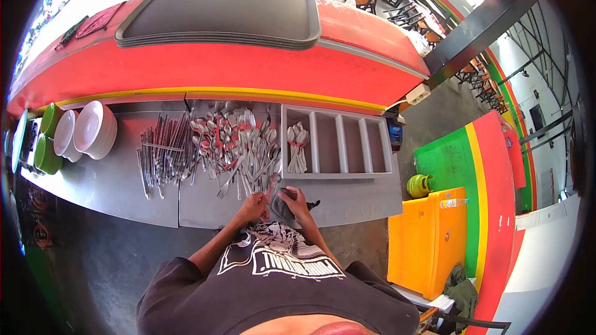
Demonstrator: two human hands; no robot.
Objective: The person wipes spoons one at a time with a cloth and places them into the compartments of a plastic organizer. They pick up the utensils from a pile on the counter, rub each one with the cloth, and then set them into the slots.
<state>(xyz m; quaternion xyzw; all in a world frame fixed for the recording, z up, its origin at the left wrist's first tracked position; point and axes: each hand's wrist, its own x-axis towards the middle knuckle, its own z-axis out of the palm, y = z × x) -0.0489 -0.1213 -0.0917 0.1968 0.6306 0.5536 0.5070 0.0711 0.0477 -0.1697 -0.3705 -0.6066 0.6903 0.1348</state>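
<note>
Close to my body, at the counter's front edge, my left hand (pixel 253 208) is closed on a spoon (pixel 274 180), its bowl pointing up and away from me. Just beside it, my right hand (pixel 296 203) grips a dark cloth (pixel 282 210), whose loose end sticks out to the right. A mixed pile of spoons and forks (pixel 233 142) lies beyond my hands to the left. The grey cutlery tray (pixel 355 175) stands beyond them to the right, with several spoons (pixel 298 146) in its leftmost compartment.
Chopsticks or similar thin sticks (pixel 166 149) lie left of the pile on the metal counter (pixel 124 189). White bowls (pixel 96 130) and green bowls (pixel 46 154) stand at the far left. Stacked dark trays (pixel 223 9) rest on the red ledge (pixel 366 31). A yellow cabinet (pixel 422 242) stands right.
</note>
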